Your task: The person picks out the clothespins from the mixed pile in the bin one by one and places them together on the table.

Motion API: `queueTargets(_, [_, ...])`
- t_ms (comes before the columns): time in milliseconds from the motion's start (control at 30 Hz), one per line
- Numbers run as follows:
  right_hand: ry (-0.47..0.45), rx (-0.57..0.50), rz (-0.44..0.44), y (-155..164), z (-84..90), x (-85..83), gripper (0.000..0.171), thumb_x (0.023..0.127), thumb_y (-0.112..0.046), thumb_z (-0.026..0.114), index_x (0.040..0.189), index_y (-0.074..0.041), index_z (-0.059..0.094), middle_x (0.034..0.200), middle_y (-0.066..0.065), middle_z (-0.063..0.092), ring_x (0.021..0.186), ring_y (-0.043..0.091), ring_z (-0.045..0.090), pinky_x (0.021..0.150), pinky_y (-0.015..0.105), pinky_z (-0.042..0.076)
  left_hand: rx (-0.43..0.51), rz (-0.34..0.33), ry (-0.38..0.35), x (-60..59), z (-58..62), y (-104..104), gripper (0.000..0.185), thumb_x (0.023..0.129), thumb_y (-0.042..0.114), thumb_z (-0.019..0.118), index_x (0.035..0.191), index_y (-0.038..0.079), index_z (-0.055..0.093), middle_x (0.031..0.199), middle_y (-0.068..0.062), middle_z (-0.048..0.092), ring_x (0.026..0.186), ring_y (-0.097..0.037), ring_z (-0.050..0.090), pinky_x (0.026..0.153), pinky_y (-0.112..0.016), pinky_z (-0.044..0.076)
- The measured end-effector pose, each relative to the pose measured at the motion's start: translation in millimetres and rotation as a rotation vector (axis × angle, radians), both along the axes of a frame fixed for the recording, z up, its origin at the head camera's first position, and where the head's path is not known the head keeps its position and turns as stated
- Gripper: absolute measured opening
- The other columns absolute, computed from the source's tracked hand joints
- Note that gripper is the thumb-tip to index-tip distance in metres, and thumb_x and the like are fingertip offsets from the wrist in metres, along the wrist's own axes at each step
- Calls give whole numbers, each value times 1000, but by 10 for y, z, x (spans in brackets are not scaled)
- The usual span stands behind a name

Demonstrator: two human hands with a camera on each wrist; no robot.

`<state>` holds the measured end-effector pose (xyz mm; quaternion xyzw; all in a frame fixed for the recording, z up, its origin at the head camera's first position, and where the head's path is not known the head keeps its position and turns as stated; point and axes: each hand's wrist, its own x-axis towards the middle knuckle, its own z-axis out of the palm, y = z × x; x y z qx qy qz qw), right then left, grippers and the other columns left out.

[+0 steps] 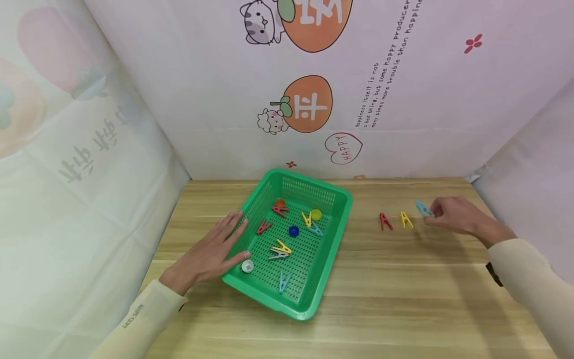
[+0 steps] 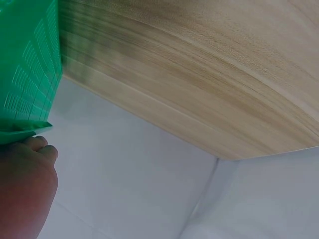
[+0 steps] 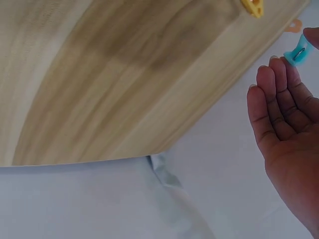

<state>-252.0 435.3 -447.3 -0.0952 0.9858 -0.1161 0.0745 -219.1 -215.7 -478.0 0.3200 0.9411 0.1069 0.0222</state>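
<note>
A green plastic basket (image 1: 251, 204) sits mid-table with several coloured clothespins and small round caps inside. My left hand (image 1: 215, 252) lies flat with straight fingers against the basket's left rim; the left wrist view shows the basket wall (image 2: 30, 74) beside the hand (image 2: 25, 189). My right hand (image 1: 453, 215) pinches a light blue clothespin (image 1: 422, 208) at the fingertips, just right of a yellow clothespin (image 1: 405, 220) and a red clothespin (image 1: 384, 221) standing on the table. The right wrist view shows the blue clothespin (image 3: 297, 51) at my fingertips (image 3: 279, 69) and the yellow clothespin (image 3: 253, 7).
The wooden table (image 1: 394, 279) is enclosed by printed cloth walls at the back and both sides. Inside the basket lie a white cap (image 1: 247, 267), a blue cap (image 1: 293, 231), a yellow cap (image 1: 316, 214) and an orange cap (image 1: 280, 203).
</note>
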Motion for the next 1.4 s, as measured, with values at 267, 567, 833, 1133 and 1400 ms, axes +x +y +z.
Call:
queueTargets(267, [-22,-28,-46,159,-203,-32,42,98,-33,73,106,8,70,97,16,75,85,25,68,71,39,57,4,2,-4,7,-2,0,86,111,57,51,175,9,18,185,-11,7,172,-36,8,139,-54,16])
queueTargets(567, [-44,-59,-79,265,-380,-74,43,97,-34,74,104,8,71,94,14,75,85,26,68,69,35,54,7,0,1,5,4,0,86,111,57,51,175,9,18,185,-12,8,171,-37,9,139,-56,17])
queueTargets(833, [-73,-90,-103,321,-501,-107,45,98,-35,74,107,9,70,97,17,74,88,29,68,70,35,54,2,2,-14,0,13,6,86,111,56,51,175,9,18,185,-12,7,172,-36,8,139,-55,15])
queueTargets(1133, [-89,-99,-101,264,-557,-112,47,99,-32,74,109,13,69,98,21,74,89,32,69,74,45,59,-1,5,-10,5,11,2,86,111,57,51,175,9,18,185,-12,8,172,-36,8,139,-54,16])
queueTargets(1400, [-126,-90,-110,244,-608,-121,46,98,-35,74,107,10,70,98,19,73,89,32,67,73,40,56,3,8,-11,6,17,10,86,111,56,53,175,8,19,185,-12,9,172,-37,9,139,-54,17])
